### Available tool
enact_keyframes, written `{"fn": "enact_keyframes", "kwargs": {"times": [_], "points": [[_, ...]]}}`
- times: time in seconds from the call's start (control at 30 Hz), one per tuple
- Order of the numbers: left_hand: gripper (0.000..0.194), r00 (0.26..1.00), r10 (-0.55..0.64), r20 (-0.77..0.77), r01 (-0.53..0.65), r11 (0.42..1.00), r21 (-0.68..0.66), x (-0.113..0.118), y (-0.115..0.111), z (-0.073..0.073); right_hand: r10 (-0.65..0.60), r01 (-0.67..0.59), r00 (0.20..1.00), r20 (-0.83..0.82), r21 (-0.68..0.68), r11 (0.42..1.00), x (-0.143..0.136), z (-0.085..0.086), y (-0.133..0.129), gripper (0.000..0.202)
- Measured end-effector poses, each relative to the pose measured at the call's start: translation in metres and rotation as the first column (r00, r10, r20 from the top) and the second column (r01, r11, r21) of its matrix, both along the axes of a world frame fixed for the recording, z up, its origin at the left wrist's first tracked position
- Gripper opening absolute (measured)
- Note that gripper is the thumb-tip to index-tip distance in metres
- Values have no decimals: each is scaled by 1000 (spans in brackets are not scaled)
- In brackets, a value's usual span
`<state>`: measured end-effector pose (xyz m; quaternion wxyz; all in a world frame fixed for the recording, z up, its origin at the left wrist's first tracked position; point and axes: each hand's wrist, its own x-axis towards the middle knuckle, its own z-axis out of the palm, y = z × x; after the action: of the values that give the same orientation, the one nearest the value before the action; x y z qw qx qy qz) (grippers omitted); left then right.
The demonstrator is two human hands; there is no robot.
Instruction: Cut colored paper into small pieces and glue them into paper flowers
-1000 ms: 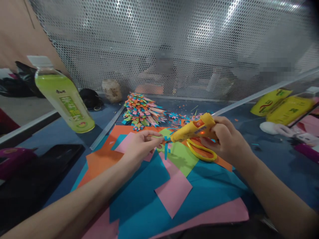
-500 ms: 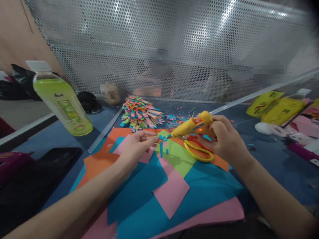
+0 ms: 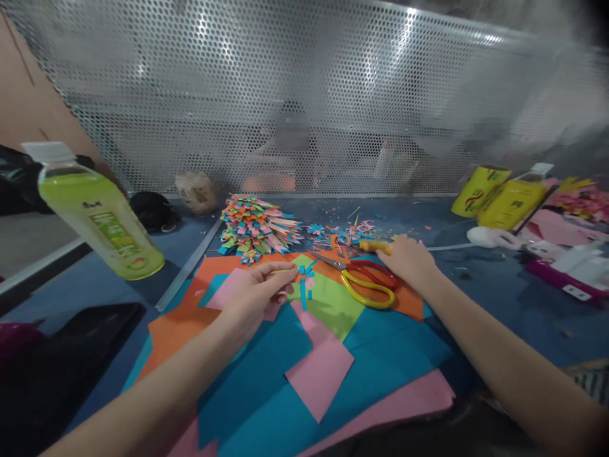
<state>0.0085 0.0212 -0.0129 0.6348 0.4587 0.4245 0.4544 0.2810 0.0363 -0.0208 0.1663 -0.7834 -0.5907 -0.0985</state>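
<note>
My left hand [image 3: 266, 285] pinches a thin paper strip that ends in a small blue paper flower [image 3: 306, 271], above the green sheet [image 3: 340, 308]. Beyond the scissors [image 3: 368, 289], my right hand [image 3: 409, 257] is closed on the yellow glue gun [image 3: 375, 246], which lies low near the table, pointing left. Blue paper bits [image 3: 303, 295] lie just below the flower. A pile of fringed, colourful paper pieces [image 3: 254, 225] stands behind my left hand.
A green drink bottle [image 3: 104, 216] stands at the left, near a black phone-like object [image 3: 90, 355]. Paper scraps [image 3: 333, 231] lie at the back. Yellow packages [image 3: 511, 200] and a purple object [image 3: 561, 279] are at the right. A perforated metal panel [image 3: 333, 95] rises behind.
My right hand has moved the glue gun away from the flower, back and down toward the table beyond the scissors. My left hand still holds the flower. The view has shifted slightly.
</note>
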Motion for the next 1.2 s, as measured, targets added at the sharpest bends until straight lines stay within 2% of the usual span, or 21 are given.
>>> {"fn": "enact_keyframes", "kwargs": {"times": [0.07, 0.13, 0.17, 0.2, 0.23, 0.27, 0.33, 0.4, 0.53, 0.63, 0.67, 0.73, 0.8, 0.83, 0.87, 0.9, 0.93, 1.0, 1.07, 1.13, 1.2], "points": [[33, 1000, -26, 2, 26, 1000, 0, 2, -2, 1, 74, -75, 997, 31, 36, 997, -10, 2, -2, 34], [33, 999, -55, 2, 55, 998, -9, 3, -5, 1, 278, -282, 959, 58, 77, 956, -23, 5, -7, 36], [32, 997, -71, 1, 71, 997, -18, 4, -6, 1, 401, -406, 913, 72, 104, 908, -30, 5, -10, 40], [32, 996, -90, -1, 90, 995, -30, 4, -6, 0, 600, -605, 795, 94, 197, 771, -37, 5, -14, 42], [32, 994, -114, 0, 114, 993, -42, 5, -7, -1, 730, -727, 673, 115, 285, 625, -44, 4, -18, 41], [32, 990, -137, 3, 137, 989, -52, 5, -7, -2, 792, -777, 596, 135, 346, 526, -50, 3, -22, 39], [31, 983, -183, 18, 184, 981, -68, 6, -8, -5, 853, -839, 496, 164, 345, 421, -61, 1, -31, 34], [30, 975, -220, 38, 223, 971, -82, 7, -8, -8, 875, -867, 445, 194, 339, 366, -67, 0, -36, 27], [29, 967, -250, 52, 254, 960, -118, 10, -11, -8, 880, -864, 426, 209, 382, 328, -70, 2, -40, 17], [29, 968, -246, 54, 252, 956, -147, 12, -12, -4, 907, -829, 408, 101, 457, 322, -72, 4, -42, 13], [28, 970, -238, 46, 242, 960, -143, 12, -12, -2, 910, -793, 415, 15, 497, 353, -74, 5, -43, 11], [25, 984, -173, -32, 170, 983, -68, 10, -12, 1, 879, -694, 424, -217, 545, 470, -77, 5, -44, 8], [21, 981, -16, -194, 46, 987, 153, 5, -12, 4, 801, -613, 379, -464, 523, 592, -78, 5, -44, 9], [17, 956, 98, -275, -5, 948, 318, 3, -13, 6, 754, -596, 330, -568, 494, 633, -79, 5, -44, 10], [12, 917, 208, -341, -17, 872, 488, 0, -15, 8, 707, -588, 275, -652, 468, 660, -79, 4, -44, 11], [6, 872, 313, -377, 7, 762, 648, -3, -17, 10, 661, -588, 220, -717, 443, 676, -79, 4, -44, 11], [4, 825, 417, -382, 47, 623, 781, -5, -20, 12, 621, -591, 174, -764, 423, 686, -79, 4, -43, 12], [15, 761, 511, -400, 251, 337, 908, -8, -26, 15, 573, -597, 118, -811, 403, 693, -79, 4, -44, 12], [29, 737, 553, -388, 395, 113, 912, -9, -30, 15, 560, -607, 98, -823, 396, 689, -79, 4, -45, 11], [40, 723, 583, -371, 454, 4, 891, -9, -31, 15, 573, -620, 95, -814, 402, 674, -79, 4, -47, 10], [44, 702, 610, -368, 463, 1, 886, -8, -29, 14, 599, -633, 99, -795, 414, 654, -78, 4, -48, 9]]}}
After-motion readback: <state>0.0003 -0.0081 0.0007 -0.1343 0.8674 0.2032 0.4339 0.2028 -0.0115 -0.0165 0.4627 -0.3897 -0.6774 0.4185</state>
